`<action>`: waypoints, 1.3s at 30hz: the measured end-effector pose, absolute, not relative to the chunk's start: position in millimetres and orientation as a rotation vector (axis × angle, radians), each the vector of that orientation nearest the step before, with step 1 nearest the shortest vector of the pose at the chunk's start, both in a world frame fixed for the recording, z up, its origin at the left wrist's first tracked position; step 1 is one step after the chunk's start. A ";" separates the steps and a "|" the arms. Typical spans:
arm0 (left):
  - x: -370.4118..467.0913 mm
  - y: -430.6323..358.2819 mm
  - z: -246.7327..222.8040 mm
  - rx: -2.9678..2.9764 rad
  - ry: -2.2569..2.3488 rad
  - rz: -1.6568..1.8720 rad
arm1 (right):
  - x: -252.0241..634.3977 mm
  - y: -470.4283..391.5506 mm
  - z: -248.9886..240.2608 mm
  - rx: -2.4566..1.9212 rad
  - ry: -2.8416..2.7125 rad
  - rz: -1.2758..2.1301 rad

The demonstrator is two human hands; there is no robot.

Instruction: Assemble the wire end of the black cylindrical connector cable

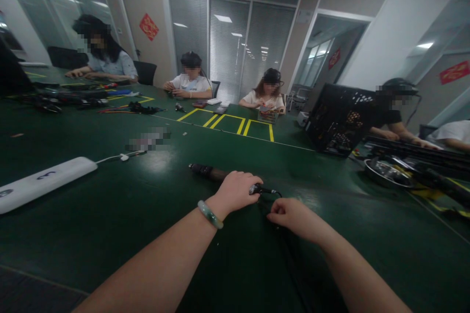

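Note:
My left hand, with a green bangle at its wrist, is wrapped round a dark cylindrical tool near the middle of the view. The tool's tip points left, and its rear end shows at the right of my fingers. From that end a black cable curves down towards my right hand. My right hand is closed beside the cable, its thumb and fingers pressed together; the cable seems to run at the fingertips.
A white power strip lies at the left on the green table. Black cables are heaped at the back left. A black computer case and a metal bowl are at the right. Several people sit round the table.

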State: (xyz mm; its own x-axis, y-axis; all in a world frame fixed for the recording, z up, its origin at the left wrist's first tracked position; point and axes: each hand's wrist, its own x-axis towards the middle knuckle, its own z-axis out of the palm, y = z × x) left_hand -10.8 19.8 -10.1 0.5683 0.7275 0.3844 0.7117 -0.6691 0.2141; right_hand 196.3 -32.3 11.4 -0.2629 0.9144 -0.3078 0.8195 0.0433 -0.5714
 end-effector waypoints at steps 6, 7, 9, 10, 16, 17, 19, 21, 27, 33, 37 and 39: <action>-8.2 20.2 -10.4 2.722 1.314 0.709 | 189.5 -29.6 -1.2 -1.332 -1.498 1.558; -7.9 20.1 -10.2 2.718 1.317 0.708 | 188.2 -28.9 -3.5 -1.292 -1.415 1.591; -7.1 19.6 -9.5 2.714 1.325 0.693 | 187.7 -26.1 -7.8 -1.254 -1.317 1.620; -6.6 19.2 -9.3 2.711 1.332 0.684 | 188.8 -24.1 -9.7 -1.251 -1.307 1.613; -2.9 14.1 -9.7 2.698 1.379 0.683 | 201.5 -13.2 -14.6 -1.420 -1.411 1.363; -2.2 12.9 -9.8 2.692 1.384 0.689 | 202.1 -12.6 -14.9 -1.445 -1.408 1.338; -1.2 10.5 -9.7 2.684 1.376 0.709 | 201.2 -12.3 -15.9 -1.470 -1.401 1.319; -0.4 8.8 -9.4 2.689 1.335 0.743 | 199.0 -12.2 -17.7 -1.477 -1.392 1.312; 1.9 7.6 -10.0 2.717 1.276 0.752 | 198.9 -10.7 -16.8 -1.594 -1.456 1.144; 8.1 5.4 -9.2 2.749 1.304 0.714 | 209.4 -13.5 -6.6 -1.715 -1.701 0.908; 12.4 5.8 -8.6 2.778 1.313 0.681 | 211.3 -14.6 -9.5 -1.735 -1.752 0.906; 11.9 7.2 -8.7 2.773 1.286 0.701 | 210.2 -15.4 -13.0 -1.709 -1.755 0.914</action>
State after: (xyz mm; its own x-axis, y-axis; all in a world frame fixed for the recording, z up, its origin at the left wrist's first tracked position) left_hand 11.9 7.2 -8.7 0.5636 0.7265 0.3932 0.7241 -0.6635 0.1881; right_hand 210.2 -15.4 -13.0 -0.0679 0.9938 -0.0882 0.6421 -0.0241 -0.7662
